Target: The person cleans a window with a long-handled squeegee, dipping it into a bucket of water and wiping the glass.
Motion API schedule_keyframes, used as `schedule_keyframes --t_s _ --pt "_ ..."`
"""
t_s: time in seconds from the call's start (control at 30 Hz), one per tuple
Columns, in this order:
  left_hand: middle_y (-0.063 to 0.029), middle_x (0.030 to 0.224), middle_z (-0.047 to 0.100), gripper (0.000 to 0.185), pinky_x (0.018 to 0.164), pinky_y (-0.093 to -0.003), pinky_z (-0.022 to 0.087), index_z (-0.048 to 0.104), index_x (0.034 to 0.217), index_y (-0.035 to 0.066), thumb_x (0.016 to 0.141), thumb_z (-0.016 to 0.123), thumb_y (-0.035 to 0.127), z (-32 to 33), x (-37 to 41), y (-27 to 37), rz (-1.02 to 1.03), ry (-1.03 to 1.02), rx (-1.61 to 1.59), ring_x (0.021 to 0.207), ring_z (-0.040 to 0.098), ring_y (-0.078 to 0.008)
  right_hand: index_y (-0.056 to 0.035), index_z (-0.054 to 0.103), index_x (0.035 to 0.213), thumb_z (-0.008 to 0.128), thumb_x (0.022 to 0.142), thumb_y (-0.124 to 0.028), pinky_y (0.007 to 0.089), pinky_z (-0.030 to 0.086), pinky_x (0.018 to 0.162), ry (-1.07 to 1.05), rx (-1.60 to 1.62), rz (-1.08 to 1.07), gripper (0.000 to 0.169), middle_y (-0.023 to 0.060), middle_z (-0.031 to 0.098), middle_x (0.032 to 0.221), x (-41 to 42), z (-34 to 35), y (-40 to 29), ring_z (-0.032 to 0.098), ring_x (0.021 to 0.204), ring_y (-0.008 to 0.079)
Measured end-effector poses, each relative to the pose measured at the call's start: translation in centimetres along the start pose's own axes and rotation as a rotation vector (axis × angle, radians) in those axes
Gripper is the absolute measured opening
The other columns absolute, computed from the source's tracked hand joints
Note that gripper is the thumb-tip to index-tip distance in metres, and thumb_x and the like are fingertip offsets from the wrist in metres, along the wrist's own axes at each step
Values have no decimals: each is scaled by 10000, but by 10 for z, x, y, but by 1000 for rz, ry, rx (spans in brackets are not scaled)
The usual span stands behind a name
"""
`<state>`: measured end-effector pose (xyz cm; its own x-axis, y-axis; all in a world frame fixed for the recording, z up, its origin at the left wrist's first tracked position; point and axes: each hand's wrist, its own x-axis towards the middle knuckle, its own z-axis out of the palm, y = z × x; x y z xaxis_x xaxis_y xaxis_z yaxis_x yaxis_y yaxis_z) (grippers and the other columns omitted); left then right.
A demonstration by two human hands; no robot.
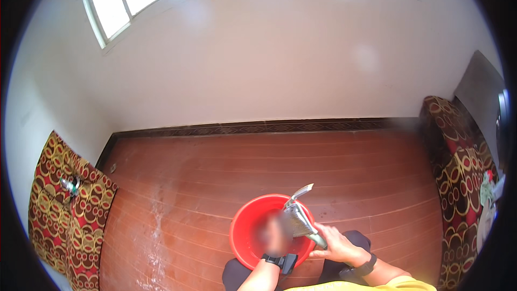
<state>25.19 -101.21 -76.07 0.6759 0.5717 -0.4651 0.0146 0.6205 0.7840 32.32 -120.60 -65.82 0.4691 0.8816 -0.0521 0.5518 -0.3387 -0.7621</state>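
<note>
A round red plastic bucket (243, 219) stands on the floor before me, between my knees. A flat tool with a grey textured pad and a pale frame, perhaps a flat mop head (299, 222), leans tilted over the bucket's right side. One pale narrow end of it sticks up past the far rim. My right hand (335, 244) holds the near end of the frame, just outside the rim. My left hand (275, 232) reaches down into the bucket beside the pad. It is blurred, so its fingers and anything in them cannot be made out. The bucket's bottom is mostly hidden.
Reddish-brown plank-look flooring (194, 194) spreads around me, with a shiny streak at left. A dark patterned skirting (258, 126) runs along the far wall. Patterned fabric-covered seats stand at left (52, 206) and right (464, 194); a small bottle (69, 186) rests on the left one.
</note>
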Motion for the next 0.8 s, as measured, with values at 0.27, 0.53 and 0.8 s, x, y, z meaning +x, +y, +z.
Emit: schedule_keyframes --t_s 0.27,0.53,0.8 --pt "-83 846 598 360 688 -373 492 548 968 60 915 422 393 -9 36 -15 145 59 299 742 590 -233 -7 463 1164 659 788 -501 417 498 723 -272 142 503 651 242 626 894 -49 -27 -3 626 870 389" --pt "-92 841 661 346 668 -356 527 645 879 79 906 499 392 67 -51 159 48 -4 895 709 620 -223 -37 501 1044 653 811 -486 344 470 630 -258 402 497 528 128 592 753 -40 -82 -81 593 693 229" --pt "-138 884 683 301 774 -357 491 676 929 33 858 568 305 49 -63 217 -326 -12 543 853 644 -218 -79 469 974 683 806 -445 236 357 459 -165 654 539 456 -4 460 641 -76 -202 -204 442 515 82"
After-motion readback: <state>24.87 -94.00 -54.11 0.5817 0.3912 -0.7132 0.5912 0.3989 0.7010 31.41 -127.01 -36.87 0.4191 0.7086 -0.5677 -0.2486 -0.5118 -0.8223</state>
